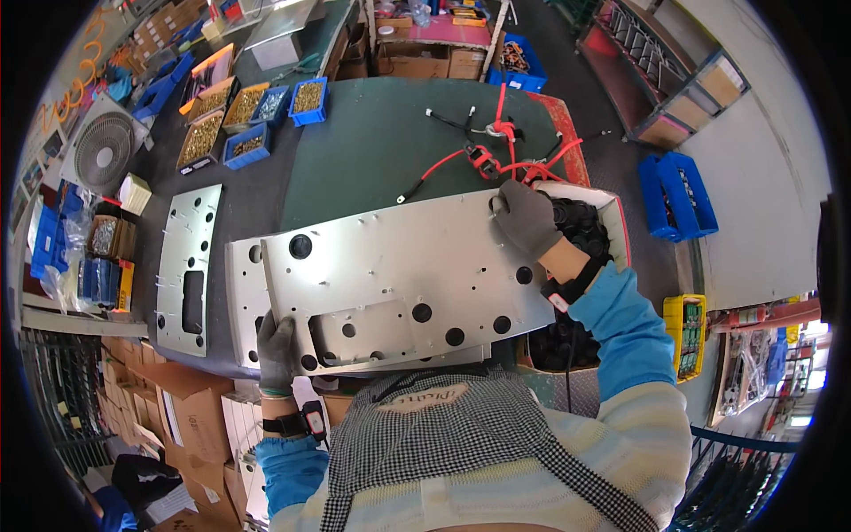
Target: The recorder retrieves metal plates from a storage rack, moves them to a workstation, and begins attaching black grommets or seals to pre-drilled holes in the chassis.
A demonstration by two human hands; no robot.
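Left hand [277,348] clamps the punched metal panel [399,266] at seven o'clock; right hand [525,217] grips its two o'clock corner (opposite corners, steadying it flat) over a stacked panel [239,293].

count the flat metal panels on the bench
3: one held panel between left hand and right hand, one beneath, one lying left. More may be hidden.

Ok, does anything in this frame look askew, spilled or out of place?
Nothing is spilled or damaged. The metal panel is tilted, but both gloved hands grip it: left hand at its lower left corner, right hand at its upper right edge. The red and black cables lie in a loose tangle on the green mat.
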